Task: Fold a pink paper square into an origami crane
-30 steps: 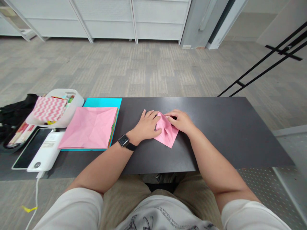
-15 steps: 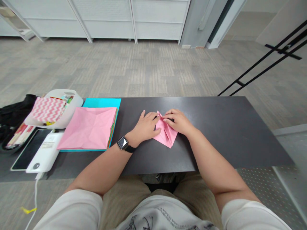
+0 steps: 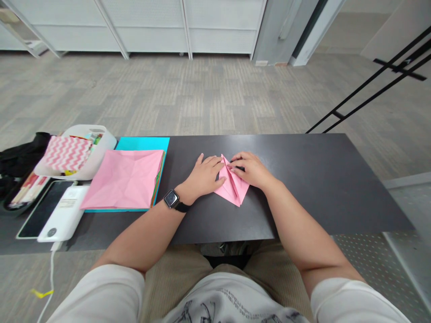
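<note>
A folded piece of pink paper (image 3: 231, 187) lies on the dark table in front of me, a pointed tip at its far end and creased flaps along its middle. My left hand (image 3: 205, 177) rests over its left edge, fingers stretched out and pressing on the paper, thumb apart. At the paper's right side, my right hand (image 3: 251, 169) has its fingers bent together at a raised flap near the tip. The fingertips partly hide that flap. A black watch (image 3: 171, 198) sits on my left wrist.
Pink sheets (image 3: 124, 179) lie on a blue folder (image 3: 144, 143) to the left. Beyond are a white basket (image 3: 104, 154), a phone (image 3: 40, 215) and a white power bank (image 3: 63, 215) with a cable. The dark table (image 3: 319, 179) extends right.
Both hands stay at nearly the same spots on the pink paper. The flap by the right fingers looks slightly flatter, and the view has shifted a little.
</note>
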The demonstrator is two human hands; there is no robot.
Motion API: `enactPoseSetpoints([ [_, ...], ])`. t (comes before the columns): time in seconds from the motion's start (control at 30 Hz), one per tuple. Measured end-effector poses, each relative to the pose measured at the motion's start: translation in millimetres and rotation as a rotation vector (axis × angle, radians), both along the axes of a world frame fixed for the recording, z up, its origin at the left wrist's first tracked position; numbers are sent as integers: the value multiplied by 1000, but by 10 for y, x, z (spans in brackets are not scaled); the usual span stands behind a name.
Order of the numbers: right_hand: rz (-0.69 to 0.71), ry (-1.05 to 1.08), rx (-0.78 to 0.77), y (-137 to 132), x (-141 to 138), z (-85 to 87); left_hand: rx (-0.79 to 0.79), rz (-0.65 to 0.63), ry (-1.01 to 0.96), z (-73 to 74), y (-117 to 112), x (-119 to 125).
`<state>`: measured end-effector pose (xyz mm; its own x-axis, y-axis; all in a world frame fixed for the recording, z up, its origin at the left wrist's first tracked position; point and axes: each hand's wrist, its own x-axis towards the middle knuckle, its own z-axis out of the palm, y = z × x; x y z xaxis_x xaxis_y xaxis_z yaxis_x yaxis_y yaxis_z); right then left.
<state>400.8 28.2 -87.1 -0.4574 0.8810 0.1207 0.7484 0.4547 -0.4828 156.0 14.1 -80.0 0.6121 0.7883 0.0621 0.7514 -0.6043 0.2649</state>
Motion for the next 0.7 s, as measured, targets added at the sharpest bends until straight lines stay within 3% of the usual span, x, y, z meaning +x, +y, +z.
enactPoseSetpoints([
  [0.5,-107,-24,23,-4,-40,-11,141,189,7,-43,30,21],
  [0.7,-132,-96,23,-26,-52,29,119,39,-34,-104,89,43],
])
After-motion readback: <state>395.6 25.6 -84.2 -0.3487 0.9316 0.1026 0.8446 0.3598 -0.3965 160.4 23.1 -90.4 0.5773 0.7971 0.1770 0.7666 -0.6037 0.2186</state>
